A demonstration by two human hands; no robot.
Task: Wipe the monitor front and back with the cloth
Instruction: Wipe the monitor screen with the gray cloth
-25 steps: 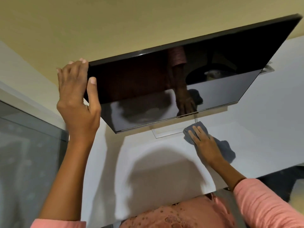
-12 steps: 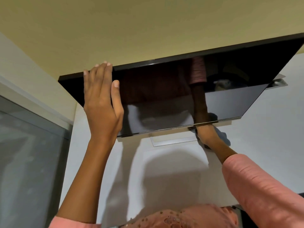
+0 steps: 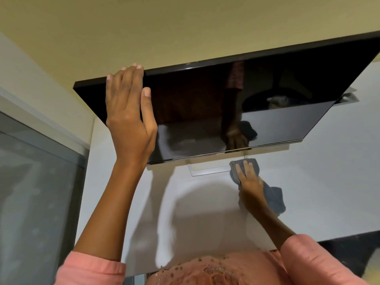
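Overhead, I see my left hand (image 3: 128, 112) lying flat with straight fingers on the dark monitor (image 3: 257, 103) near its upper left edge, while my right hand (image 3: 249, 179) presses the grey cloth (image 3: 273, 197) onto the white desk (image 3: 329, 182) beside the monitor's stand (image 3: 207, 170).

Monitor (image 3: 267, 95) screen glossy black, mirror-like; cloth (image 3: 273, 194) soft grey fabric; stand (image 3: 207, 171) brushed metal.
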